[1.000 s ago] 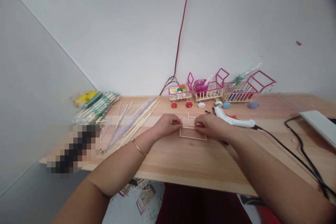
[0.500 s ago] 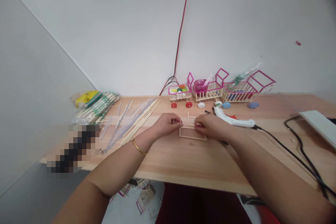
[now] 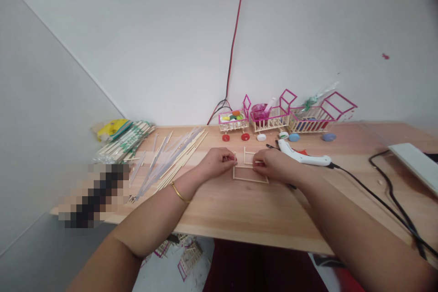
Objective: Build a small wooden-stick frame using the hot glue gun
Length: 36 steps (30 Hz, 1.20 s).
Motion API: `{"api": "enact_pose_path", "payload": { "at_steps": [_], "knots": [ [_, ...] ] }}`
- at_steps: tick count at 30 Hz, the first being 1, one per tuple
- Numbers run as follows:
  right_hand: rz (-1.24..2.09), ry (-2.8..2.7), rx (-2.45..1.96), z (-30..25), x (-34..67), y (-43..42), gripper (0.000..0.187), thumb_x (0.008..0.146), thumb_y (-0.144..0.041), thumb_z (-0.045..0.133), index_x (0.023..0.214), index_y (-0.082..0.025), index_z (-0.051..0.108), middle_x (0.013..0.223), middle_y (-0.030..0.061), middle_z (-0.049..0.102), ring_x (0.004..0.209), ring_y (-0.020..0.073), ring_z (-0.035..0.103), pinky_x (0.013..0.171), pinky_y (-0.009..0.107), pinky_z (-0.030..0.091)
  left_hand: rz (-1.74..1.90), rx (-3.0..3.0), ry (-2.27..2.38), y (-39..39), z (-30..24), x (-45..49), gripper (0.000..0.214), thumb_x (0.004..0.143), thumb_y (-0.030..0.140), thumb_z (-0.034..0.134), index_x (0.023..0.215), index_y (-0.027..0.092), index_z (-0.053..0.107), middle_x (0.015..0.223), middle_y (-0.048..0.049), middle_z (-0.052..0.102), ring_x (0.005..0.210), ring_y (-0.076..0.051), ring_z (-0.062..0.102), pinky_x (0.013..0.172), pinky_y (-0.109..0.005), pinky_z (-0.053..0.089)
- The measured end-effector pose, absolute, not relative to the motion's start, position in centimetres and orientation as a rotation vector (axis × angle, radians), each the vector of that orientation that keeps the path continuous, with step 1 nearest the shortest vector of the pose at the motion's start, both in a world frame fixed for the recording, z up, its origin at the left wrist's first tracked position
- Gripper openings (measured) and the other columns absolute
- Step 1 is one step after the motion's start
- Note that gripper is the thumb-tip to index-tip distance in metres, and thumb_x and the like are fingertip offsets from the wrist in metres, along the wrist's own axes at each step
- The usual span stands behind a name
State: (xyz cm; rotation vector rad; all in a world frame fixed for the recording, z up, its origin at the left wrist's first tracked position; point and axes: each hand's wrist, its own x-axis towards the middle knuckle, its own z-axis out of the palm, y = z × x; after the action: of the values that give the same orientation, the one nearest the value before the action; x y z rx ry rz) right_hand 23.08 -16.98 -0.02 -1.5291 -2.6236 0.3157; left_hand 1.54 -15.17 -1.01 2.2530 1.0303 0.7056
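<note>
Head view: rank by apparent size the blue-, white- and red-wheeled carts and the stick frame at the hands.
1. Blue-wheeled cart
2. White-wheeled cart
Unranked, below those: red-wheeled cart, stick frame. Similar spans; the frame is nearer and partly hidden by the right hand.

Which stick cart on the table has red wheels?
The leftmost stick cart: its visible wheels are red; the middle cart has mostly white ones, the rightmost cart blue.
</note>
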Motion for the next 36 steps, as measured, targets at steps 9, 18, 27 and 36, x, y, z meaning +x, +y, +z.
{"api": "enact_pose_path", "payload": {
  "at_steps": [9,18,27,36],
  "knots": [
    [0.29,-2.638,-1.501,-0.08,23.05,-17.01,0.019,0.076,-0.026,0.047,0.072,-0.018,0.064,0.075,0.0064,0.066,0.066,0.0159,0.054,0.06,0.024,0.034,0.728,2.317,0.987,-14.98,-1.49,1.43,0.011,0.075,0.021,0.058,0.073,0.013,0.065,0.071,-0.0009,0.06,0.064,-0.008,0.051,0.06,-0.019,0.037],
    [0.292,-2.644,-1.515,0.09,22.93,-17.02,0.019,0.076,-0.026,0.048,0.072,-0.017,0.064,0.076,0.0069,0.066,0.067,0.0163,0.054,0.06,0.024,0.035,0.707,2.369,0.989,-15.07,-1.29,1.49,0.011,0.076,0.021,0.057,0.07,0.014,0.063,0.068,-0.0002,0.057,0.063,-0.009,0.049,0.06,-0.019,0.036],
    [0.3,-2.635,-1.534,0.17,22.91,-17.08,0.019,0.076,-0.026,0.047,0.073,-0.017,0.065,0.077,0.0074,0.066,0.067,0.0164,0.055,0.06,0.024,0.035,0.686,2.435,0.997,-15.2,-1.21,1.57,0.013,0.077,0.021,0.055,0.067,0.014,0.06,0.067,-0.0006,0.056,0.064,-0.01,0.049,0.06,-0.021,0.036],
    [0.313,-2.635,-1.517,0.09,22.86,-17.04,0.019,0.076,-0.026,0.048,0.071,-0.018,0.064,0.074,0.0064,0.065,0.067,0.0161,0.054,0.06,0.024,0.035,0.677,2.447,0.983,-15.27,-1.16,1.66,0.013,0.077,0.02,0.055,0.066,0.014,0.059,0.067,-0.0006,0.055,0.064,-0.01,0.049,0.062,-0.021,0.036]
  ]
}}
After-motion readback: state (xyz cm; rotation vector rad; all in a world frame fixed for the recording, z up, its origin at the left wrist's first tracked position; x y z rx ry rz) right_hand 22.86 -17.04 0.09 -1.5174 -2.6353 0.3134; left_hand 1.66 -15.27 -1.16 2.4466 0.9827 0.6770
